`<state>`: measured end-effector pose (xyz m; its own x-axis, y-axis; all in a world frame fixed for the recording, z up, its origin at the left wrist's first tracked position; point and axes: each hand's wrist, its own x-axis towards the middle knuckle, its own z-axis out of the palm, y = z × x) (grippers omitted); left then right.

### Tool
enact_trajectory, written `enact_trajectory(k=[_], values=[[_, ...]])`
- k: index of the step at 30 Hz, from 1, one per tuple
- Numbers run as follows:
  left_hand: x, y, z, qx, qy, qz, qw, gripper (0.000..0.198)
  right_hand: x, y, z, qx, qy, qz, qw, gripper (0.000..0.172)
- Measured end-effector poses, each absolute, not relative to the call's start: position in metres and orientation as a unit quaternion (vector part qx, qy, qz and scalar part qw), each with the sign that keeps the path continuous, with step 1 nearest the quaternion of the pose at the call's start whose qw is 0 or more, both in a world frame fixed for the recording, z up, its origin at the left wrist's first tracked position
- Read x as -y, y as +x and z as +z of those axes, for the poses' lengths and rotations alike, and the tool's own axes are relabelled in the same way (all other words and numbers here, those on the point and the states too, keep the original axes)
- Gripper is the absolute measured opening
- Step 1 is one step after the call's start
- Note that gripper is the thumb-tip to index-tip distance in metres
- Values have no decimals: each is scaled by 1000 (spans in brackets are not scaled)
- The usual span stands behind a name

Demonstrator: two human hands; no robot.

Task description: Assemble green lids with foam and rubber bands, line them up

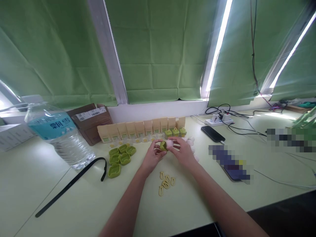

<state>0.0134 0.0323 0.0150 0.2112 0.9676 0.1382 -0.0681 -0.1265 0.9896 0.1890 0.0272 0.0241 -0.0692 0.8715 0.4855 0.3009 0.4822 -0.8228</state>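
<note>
My left hand (153, 154) pinches a small green case (163, 145) between thumb and fingers, just above the table. My right hand (182, 150) meets it from the right, its fingertips closed on a small white piece (170, 143) pressed against the green case. Several more green cases (120, 158) lie in a cluster to the left. Several yellow loops (166, 182) lie on the table between my forearms. A row of beige boxes (140, 129) stands behind my hands, with three finished green cases (175, 132) at its right end.
A tipped water bottle (60, 135) and a black strap (71, 181) lie at the left, a brown parcel (90, 120) behind them. At the right are a black phone (212, 134), a power strip (217, 121) with cables, and another phone (234, 166).
</note>
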Motion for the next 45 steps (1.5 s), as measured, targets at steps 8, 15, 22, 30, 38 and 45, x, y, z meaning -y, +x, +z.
enact_trajectory(k=[8, 15, 22, 30, 38, 45], values=[[-27, 16, 23, -396, 577, 482, 528, 58, -24, 187, 29, 660, -423, 254, 567, 40], [-26, 16, 26, -396, 584, 476, 525, 61, -23, 183, 28, 654, -402, 266, 583, 34], [-26, 16, 26, -394, 569, 493, 526, 59, -22, 185, 30, 645, -413, 278, 580, 32], [-29, 16, 25, -392, 563, 509, 521, 59, -23, 185, 30, 635, -409, 323, 570, 32], [-30, 13, 25, -395, 564, 516, 510, 63, -23, 185, 28, 646, -404, 319, 563, 31], [-30, 14, 25, -388, 559, 517, 520, 63, -23, 184, 27, 650, -403, 325, 556, 27]])
